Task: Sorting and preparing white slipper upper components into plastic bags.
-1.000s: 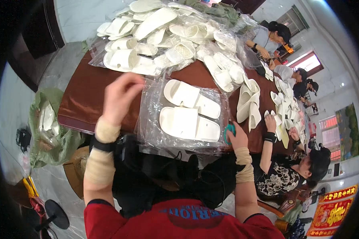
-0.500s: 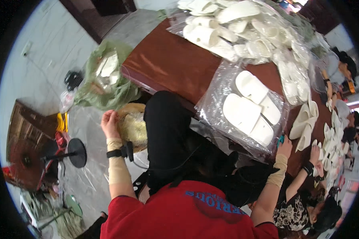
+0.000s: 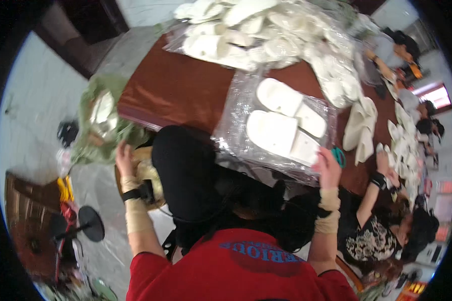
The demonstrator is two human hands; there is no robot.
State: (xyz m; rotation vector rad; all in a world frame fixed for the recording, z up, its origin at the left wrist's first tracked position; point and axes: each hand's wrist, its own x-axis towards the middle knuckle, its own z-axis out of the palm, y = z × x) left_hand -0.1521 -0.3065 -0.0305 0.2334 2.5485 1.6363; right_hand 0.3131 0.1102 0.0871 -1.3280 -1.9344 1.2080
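slippers (image 3: 281, 123) in their clear bag are lying on the near tabletop (image 3: 186, 90), right hand (image 3: 327, 168) now pressing the bag's near right edge, fingers spread. left hand (image 3: 125, 158), over the tabletop a second ago, is now reaching down left toward the green bag (image 3: 103, 125); its fingers' grip i cannot tell.

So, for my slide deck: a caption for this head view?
Right hand on bagged white slippers; left hand at a green bag.

Daylight was even and fairly bright, strongest toward a window (image 3: 432, 93) far right of the right grip (image 3: 327, 168). The clear plastic bag (image 3: 236, 125) just above that grip threw white glare. Motion blur softened nearly everything (the left grip (image 3: 125, 159) especially). Fisheye bending curved the table (image 3: 186, 90) edge, and a black rim closed the corners.
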